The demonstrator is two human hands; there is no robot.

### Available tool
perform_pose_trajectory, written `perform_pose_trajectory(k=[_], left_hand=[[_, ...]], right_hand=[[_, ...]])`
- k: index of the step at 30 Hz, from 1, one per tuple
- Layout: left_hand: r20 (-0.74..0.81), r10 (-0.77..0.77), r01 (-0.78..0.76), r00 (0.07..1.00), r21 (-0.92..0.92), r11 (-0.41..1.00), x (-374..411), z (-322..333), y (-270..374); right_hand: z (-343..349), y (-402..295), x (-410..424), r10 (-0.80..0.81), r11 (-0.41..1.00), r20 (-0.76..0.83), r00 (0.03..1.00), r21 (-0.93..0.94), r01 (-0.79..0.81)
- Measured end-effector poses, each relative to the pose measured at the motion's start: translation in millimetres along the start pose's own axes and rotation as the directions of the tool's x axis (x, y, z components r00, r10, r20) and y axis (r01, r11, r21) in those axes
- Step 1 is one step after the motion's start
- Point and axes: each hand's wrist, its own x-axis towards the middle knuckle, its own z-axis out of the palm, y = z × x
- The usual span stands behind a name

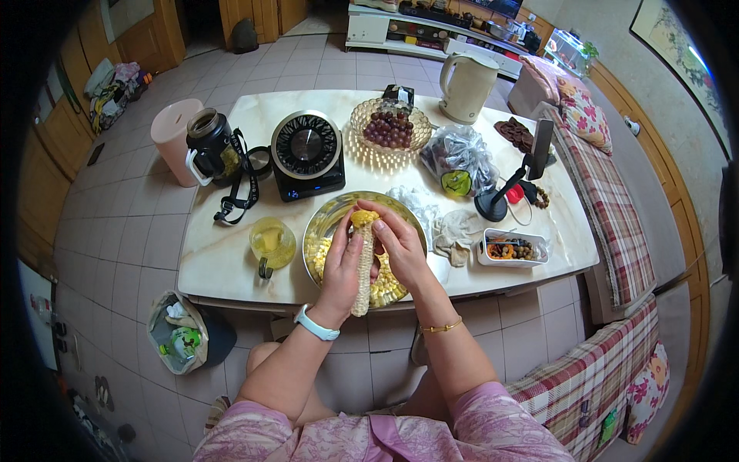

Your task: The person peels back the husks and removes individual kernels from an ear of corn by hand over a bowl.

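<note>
A corn cob (364, 271), mostly stripped to its pale core, is held upright over a metal bowl (329, 215). Yellow kernels remain around its far end. My left hand (343, 267) wraps the cob from the left side, thumb along it. On the other side, the fingers and thumb of my right hand (398, 239) grip the cob near its kernel-covered end. Loose corn kernels (385, 290) lie in the bowl beneath both hands. Part of the bowl is hidden by my hands and the cob.
Left of the bowl stands a glass mug (272, 243) of yellowish drink. Beyond are an electric cooker (308, 153), a grape bowl (424, 136) and a kettle (469, 86). A phone stand (492, 205) and a bead box (514, 260) are rightward. A trash bin (216, 341) sits below left.
</note>
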Motion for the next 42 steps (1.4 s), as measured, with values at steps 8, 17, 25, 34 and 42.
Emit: perform_pose_trajectory(k=[8, 17, 25, 34, 42], left_hand=[[0.007, -0.002, 0.002, 1.000, -0.028, 1.000, 0.6, -1.1, 0.6], [0.028, -0.020, 0.023, 0.999, -0.086, 0.996, 0.8, -3.0, -0.5], [0.044, 0.024, -0.022, 0.999, -0.029, 0.999, 1.1, -0.7, -0.2], [0.035, 0.011, -0.008, 0.999, -0.083, 0.997, 2.2, -2.5, -2.3], [0.012, 0.012, -0.011, 1.000, -0.047, 0.999, 0.5, 1.1, 0.5]], right_hand=[[-0.8, 4.4, 0.6, 0.015, 0.998, 0.007, 1.000, 0.056, -0.016], [0.5, 8.9, -0.4, 0.057, 0.996, -0.040, 0.998, 0.075, -0.054], [4.4, 10.2, 0.3, 0.044, 0.980, -0.088, 0.995, 0.197, -0.026], [4.9, 6.8, -2.2, 0.052, 0.987, -0.060, 0.997, 0.152, -0.043], [7.5, 8.4, -2.7, 0.017, 0.995, -0.093, 0.996, 0.100, -0.007]])
